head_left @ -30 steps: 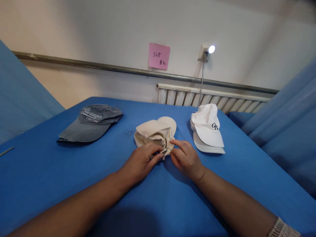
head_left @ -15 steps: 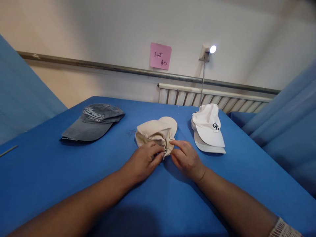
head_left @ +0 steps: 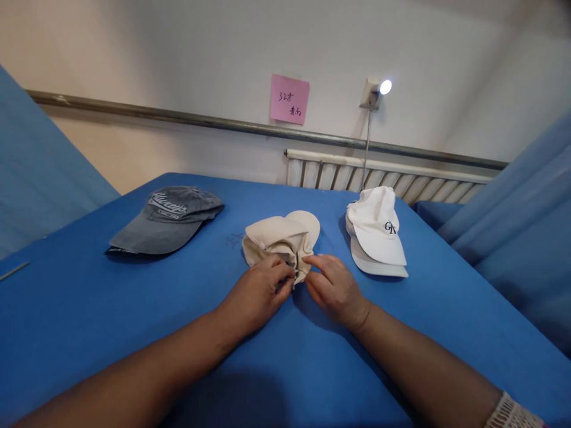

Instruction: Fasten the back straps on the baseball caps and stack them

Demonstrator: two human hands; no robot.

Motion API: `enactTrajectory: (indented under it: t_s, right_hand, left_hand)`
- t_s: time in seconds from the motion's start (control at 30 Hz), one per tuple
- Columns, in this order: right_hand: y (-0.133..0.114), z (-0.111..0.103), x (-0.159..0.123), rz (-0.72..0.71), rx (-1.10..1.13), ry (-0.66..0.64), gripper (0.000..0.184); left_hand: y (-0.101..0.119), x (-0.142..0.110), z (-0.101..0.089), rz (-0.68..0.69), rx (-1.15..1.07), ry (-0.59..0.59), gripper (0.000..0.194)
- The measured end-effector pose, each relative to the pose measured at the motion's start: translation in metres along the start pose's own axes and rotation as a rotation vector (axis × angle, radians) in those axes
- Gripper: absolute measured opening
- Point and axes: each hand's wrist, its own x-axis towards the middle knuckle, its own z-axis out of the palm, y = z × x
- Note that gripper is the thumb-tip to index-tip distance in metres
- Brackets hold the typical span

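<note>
A beige baseball cap [head_left: 279,230] lies in the middle of the blue-covered surface, its brim pointing away and its opening partly facing me. My left hand [head_left: 263,288] pinches the cap's near edge, by the strap at the back. My right hand [head_left: 336,291] grips the same edge from the right, forefinger and thumb at the fabric. Part of the strap is hidden by my fingers. To the left lies a grey cap [head_left: 167,223] with white lettering. On the right, a white cap [head_left: 375,223] with a black logo is stacked on another cap.
The blue cover [head_left: 134,321] spreads under everything. Behind it are a radiator [head_left: 339,175], a metal rail [head_left: 200,122], a pink note [head_left: 289,100] and a lit plug [head_left: 384,88]. Blue curtains [head_left: 40,154] hang at both sides. A thin stick [head_left: 14,271] lies at the left edge.
Both hands and the cap's near edge have shifted very slightly to the left. My fingers stay at the strap; the other caps lie as before.
</note>
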Motion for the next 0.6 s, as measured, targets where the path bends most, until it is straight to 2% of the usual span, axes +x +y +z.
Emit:
enactTrajectory:
  t_s: [0.1,0.2,0.33,0.6]
  right_hand:
    - [0.0009,0.0014,-0.0020,-0.015,-0.006,-0.020,0.013]
    - [0.0014,0.0014,-0.0029,-0.019,-0.007,-0.035,0.015]
    - [0.0015,-0.0003,-0.0030,-0.017,0.000,-0.026,0.014]
    - [0.0025,-0.0011,-0.0027,-0.014,0.004,0.008,0.013]
  left_hand:
    - [0.0001,-0.0013,-0.0003,0.018,0.089,-0.057,0.016]
    - [-0.0016,-0.0004,-0.0003,0.031,0.065,-0.096,0.017]
    - [-0.0045,0.0029,-0.0013,-0.017,-0.061,-0.074,0.009]
    - [-0.0080,0.0038,-0.0013,-0.058,-0.164,-0.057,0.011]
